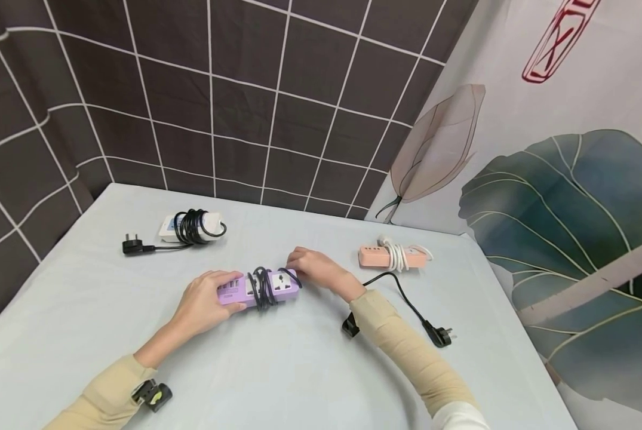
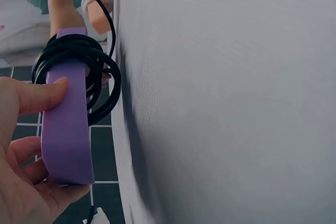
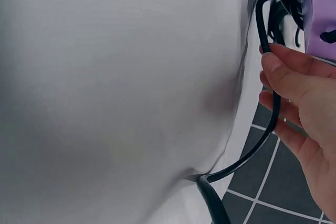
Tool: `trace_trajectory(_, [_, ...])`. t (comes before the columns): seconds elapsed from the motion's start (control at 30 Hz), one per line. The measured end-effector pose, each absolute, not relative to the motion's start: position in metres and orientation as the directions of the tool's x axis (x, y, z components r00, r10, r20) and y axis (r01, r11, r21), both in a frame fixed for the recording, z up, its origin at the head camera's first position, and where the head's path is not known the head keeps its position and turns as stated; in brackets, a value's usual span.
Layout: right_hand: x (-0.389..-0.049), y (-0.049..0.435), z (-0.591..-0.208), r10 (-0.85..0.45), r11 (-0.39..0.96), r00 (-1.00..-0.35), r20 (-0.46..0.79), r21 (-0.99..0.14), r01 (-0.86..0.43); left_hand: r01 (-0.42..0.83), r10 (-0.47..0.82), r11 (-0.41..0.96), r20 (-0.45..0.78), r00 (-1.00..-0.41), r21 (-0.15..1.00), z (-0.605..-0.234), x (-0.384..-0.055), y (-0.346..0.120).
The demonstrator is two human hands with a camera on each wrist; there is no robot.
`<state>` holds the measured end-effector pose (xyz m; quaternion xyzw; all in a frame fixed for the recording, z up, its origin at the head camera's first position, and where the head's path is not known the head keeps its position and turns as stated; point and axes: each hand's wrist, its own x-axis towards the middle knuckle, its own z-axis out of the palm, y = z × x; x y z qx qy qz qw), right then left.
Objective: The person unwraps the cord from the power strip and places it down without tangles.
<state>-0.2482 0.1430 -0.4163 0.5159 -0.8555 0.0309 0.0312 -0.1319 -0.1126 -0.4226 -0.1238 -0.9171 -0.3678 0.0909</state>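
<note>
A purple power strip (image 1: 235,290) is held at its left end by my left hand (image 1: 203,303), thumb on one side and fingers on the other. Around the strip's middle runs a coil of black cord (image 2: 79,51). At the strip's right end, my right hand (image 1: 321,272) pinches the cord (image 3: 264,34) between thumb and fingertips, as the right wrist view shows. From that hand the loose length passes behind the right forearm and ends in a black plug (image 1: 438,335) lying on the table.
A white power strip (image 1: 212,223) wrapped in black cord lies at the back left, its plug (image 1: 132,245) to the left. Back right is a pink power strip (image 1: 374,257) wrapped in white cord. A dark gridded cloth (image 1: 245,113) hangs behind the table (image 1: 278,382).
</note>
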Motion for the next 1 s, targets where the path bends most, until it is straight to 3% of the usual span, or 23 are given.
trace_trajectory(0.47, [-0.2437, 0.1477, -0.4135, -0.814, 0.54, -0.504, 0.288, 0.055, -0.84, 0.308, 0.152, 0.693, 0.286, -0.946, 0.652, -0.4208, -0.1322, -0.1094])
trace_trajectory(1.0, [-0.2431, 0.1483, -0.4074, -0.749, 0.598, -0.513, 0.421, 0.093, -0.796, 0.31, 0.159, 0.68, 0.279, -0.947, 0.665, -0.4208, -0.132, -0.1043])
